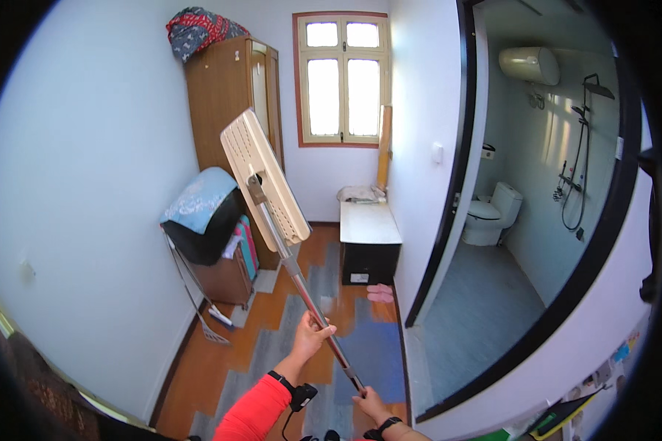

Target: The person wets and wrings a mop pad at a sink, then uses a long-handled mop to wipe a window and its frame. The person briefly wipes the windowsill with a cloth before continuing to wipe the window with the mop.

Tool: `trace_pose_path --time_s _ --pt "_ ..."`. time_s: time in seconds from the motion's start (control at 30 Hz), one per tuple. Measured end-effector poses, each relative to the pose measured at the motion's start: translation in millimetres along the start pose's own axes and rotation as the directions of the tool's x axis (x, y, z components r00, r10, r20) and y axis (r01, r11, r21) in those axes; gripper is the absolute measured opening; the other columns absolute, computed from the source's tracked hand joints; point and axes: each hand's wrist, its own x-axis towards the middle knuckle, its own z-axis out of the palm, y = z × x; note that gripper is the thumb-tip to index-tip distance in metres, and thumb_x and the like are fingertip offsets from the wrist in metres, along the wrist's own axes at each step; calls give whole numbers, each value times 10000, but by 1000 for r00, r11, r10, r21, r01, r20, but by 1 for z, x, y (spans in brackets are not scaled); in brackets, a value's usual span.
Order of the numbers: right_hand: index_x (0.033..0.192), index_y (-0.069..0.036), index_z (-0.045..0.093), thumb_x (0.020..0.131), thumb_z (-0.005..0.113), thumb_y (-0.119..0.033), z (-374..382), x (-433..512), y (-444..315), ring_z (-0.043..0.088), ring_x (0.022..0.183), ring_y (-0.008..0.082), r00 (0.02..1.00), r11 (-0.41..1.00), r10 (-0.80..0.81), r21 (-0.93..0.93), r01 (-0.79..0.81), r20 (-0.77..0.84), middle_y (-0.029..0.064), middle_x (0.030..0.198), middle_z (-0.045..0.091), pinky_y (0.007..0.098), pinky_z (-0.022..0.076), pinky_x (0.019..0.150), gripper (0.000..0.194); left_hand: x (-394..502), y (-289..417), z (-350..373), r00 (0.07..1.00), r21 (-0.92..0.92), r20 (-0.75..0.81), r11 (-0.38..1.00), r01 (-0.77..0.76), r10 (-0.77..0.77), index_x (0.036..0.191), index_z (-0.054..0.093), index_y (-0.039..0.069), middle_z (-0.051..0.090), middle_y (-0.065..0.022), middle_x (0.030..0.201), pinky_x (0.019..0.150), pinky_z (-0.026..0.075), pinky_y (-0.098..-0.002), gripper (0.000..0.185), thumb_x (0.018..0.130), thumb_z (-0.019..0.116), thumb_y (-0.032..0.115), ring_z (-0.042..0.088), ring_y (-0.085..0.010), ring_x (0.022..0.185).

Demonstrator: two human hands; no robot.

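A flat mop with a beige plastic head [265, 179] and a metal pole [307, 292] is held up diagonally, its head raised towards the upper left. My left hand [308, 337] grips the middle of the pole, below the grey collar. Lower down, my right hand [370, 405] is closed around the pole near its bottom end. The perforated upper side of the head faces me, with the pole's joint fixed at its middle; the underside is hidden. Both wrists wear black straps, and a small black device hangs at the left one.
On the left stand a wooden wardrobe [218, 99], a blue-covered chair [201, 201], a brown suitcase [226, 280] and a dustpan [215, 335] on the floor. Ahead is a white-topped cabinet [368, 221] with pink slippers [380, 293]. A blue mat [369, 353] lies beside the bathroom's black door frame [447, 215].
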Motion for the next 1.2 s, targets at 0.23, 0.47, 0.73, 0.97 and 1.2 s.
trace_pose_path --time_s 0.23,0.47,0.73,0.97,1.2 --pt "745 -7 577 772 711 -457 12 105 -67 625 730 360 996 993 90 -68 -92 -19 185 736 635 428 487 661 471 140 0 -55 998 -43 12 998 55 -54 1092 436 44 561 -61 987 820 500 -292 380 807 685 12 598 -154 903" --pt "735 4 626 790 665 -514 66 243 -122 629 746 412 986 976 159 -143 -164 -47 225 730 640 454 482 644 522 281 -62 -136 976 107 170 987 121 -138 1051 516 13 600 -30 899 803 485 -267 281 810 660 15 603 -131 868" --pt "729 11 633 787 687 -470 113 375 -184 643 703 354 955 952 294 -93 -290 29 207 701 633 431 484 631 488 446 -73 -200 895 93 270 934 344 -356 1220 324 94 536 -94 1076 754 525 -410 579 770 666 -33 578 -212 966" --pt "708 -7 603 775 722 -459 115 502 -219 586 570 193 977 978 210 -5 -211 -32 105 625 606 352 460 542 472 614 -120 -218 863 42 312 914 404 -397 1227 325 102 574 -94 1045 681 549 -435 600 764 680 -38 609 -216 881" --pt "1013 -54 631 776 734 -331 86 665 -174 646 884 348 994 1000 6 17 -4 -106 224 926 661 459 506 755 379 842 -119 -192 847 57 356 914 402 -395 1227 312 106 583 -105 1057 706 547 -449 611 769 689 -41 628 -249 929"
